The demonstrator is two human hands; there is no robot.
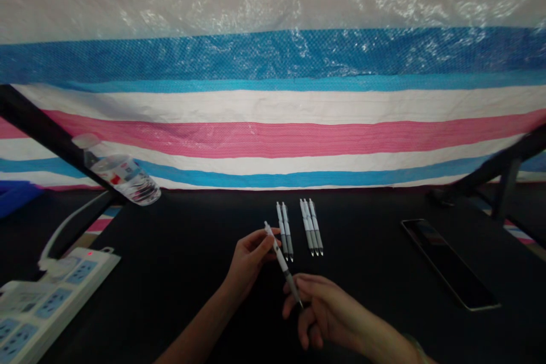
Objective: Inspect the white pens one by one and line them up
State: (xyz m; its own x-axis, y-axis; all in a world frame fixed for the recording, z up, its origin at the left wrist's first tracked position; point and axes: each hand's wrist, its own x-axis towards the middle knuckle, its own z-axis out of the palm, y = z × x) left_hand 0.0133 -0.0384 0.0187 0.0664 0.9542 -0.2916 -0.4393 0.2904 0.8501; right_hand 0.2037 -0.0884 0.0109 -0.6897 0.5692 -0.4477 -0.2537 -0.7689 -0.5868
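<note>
A white click pen with a grey grip (281, 260) slants above the black table, its clicker end up and its metal tip pointing down toward me. My left hand (251, 256) pinches the upper barrel between thumb and fingers. Lower down, my right hand (324, 307) has its thumb and fingers around the grip near the tip, the other fingers curled loosely. Just beyond my left fingertips lie two similar pens (285, 231) side by side, clicker ends away from me. To their right, three more pens (311, 227) lie together in a parallel row.
A dark phone (450, 264) lies on the black table (367, 239) at right. On the left are a white power strip (63, 290) with a plugged-in cable and a tilted clear bottle (125, 176). Behind hangs a striped plastic sheet (273, 139); black bars flank both sides.
</note>
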